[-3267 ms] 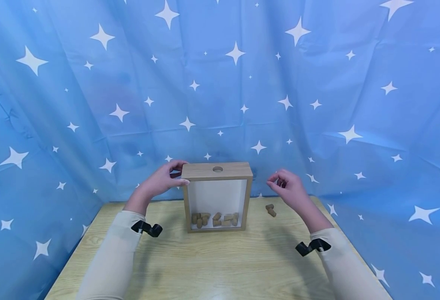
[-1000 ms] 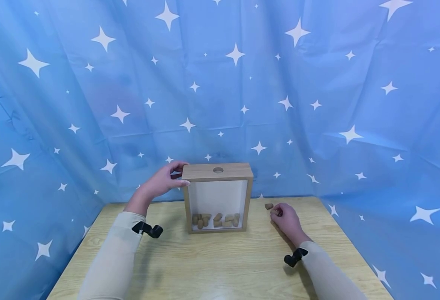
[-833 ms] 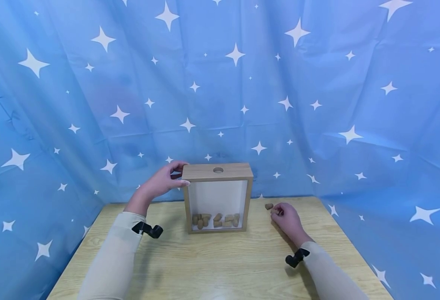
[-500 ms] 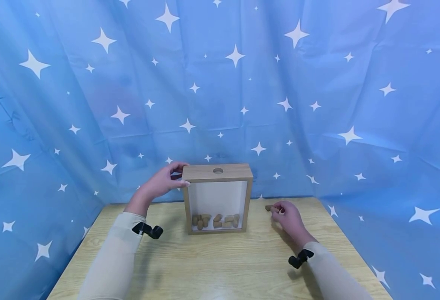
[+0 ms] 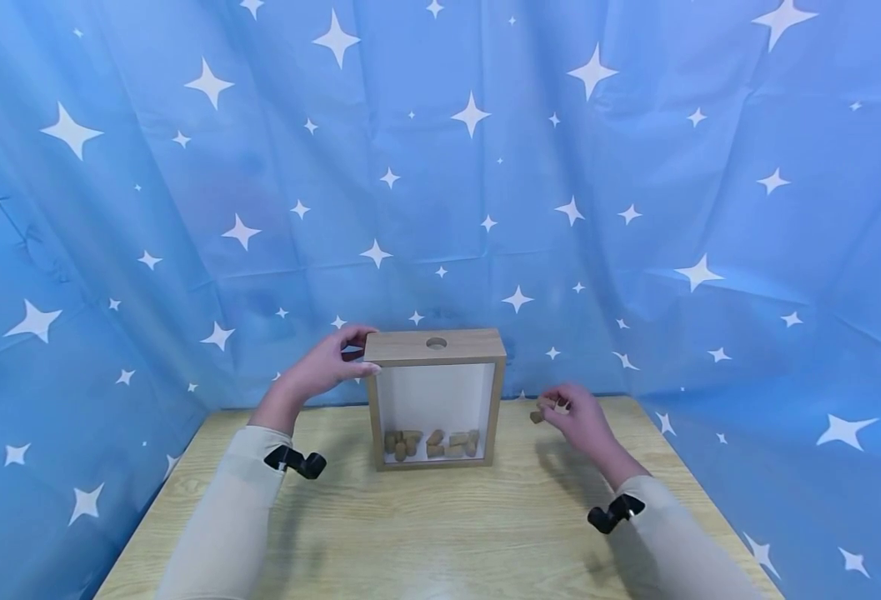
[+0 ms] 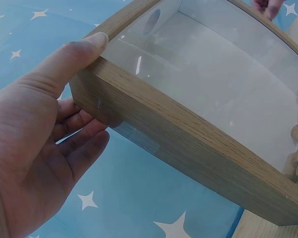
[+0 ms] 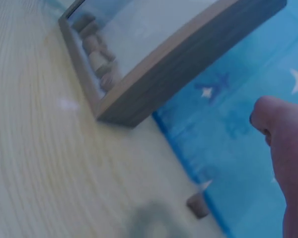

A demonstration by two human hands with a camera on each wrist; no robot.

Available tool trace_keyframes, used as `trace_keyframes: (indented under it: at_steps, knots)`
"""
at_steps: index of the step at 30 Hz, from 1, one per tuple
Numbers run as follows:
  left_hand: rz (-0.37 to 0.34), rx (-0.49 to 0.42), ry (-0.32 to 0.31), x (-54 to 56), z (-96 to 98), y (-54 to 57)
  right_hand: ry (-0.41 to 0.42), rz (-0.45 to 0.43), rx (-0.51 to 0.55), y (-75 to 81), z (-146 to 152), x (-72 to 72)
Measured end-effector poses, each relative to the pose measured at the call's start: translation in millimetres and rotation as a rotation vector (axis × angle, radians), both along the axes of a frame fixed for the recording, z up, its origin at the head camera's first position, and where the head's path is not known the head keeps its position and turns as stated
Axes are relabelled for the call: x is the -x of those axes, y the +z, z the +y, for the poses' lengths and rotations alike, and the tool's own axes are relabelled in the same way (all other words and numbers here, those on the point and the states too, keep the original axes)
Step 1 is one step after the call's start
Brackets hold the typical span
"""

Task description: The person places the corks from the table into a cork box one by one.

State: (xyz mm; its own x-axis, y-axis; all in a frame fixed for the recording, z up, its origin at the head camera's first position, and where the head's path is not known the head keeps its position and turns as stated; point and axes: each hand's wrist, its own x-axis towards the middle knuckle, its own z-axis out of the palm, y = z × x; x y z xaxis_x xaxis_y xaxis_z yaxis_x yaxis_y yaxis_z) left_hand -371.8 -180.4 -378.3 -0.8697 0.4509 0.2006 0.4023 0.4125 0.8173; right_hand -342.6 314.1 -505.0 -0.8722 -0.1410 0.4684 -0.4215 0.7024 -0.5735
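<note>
A shallow wooden shadow box [image 5: 470, 342] with a clear front and a round hole in its top stands upright on the table. Several wine corks [image 5: 400, 451] lie along its bottom inside. My left hand [image 5: 318, 367] grips the box's upper left corner, thumb on the front edge and fingers behind, as the left wrist view also shows. To the right of the box, my right hand [image 5: 578, 421] pinches a wine cork [image 5: 546, 402] just above the tabletop. Another cork [image 5: 536, 417] lies under it on the table, clearer in the right wrist view; there the pinched one is hidden.
The light wood table [image 5: 410, 533] ends just behind the box, against a blue curtain [image 5: 440, 208] with white stars. A black wrist mount [image 5: 295, 460] sits on the left sleeve, and a similar black mount [image 5: 616, 513] on the right.
My right hand came down from the air beside the box to the two loose corks, took hold of one and has risen slightly with it. The left hand and box stay put.
</note>
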Motion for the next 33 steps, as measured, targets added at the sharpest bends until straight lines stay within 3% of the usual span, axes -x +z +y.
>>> trace_keyframes:
  at_steps: [9,22,33]
  knots:
    - [-0.002,0.002,-0.002,-0.4,-0.8,-0.4,0.023,0.093,0.04,35.6,-11.9,-2.5]
    - [-0.008,-0.007,-0.008,0.2,-0.1,0.4,0.083,0.296,0.13,89.5,-31.8,-1.5]
    - [-0.005,0.004,-0.003,0.2,0.6,1.5,0.162,0.351,0.106,127.9,-58.2,-2.3]
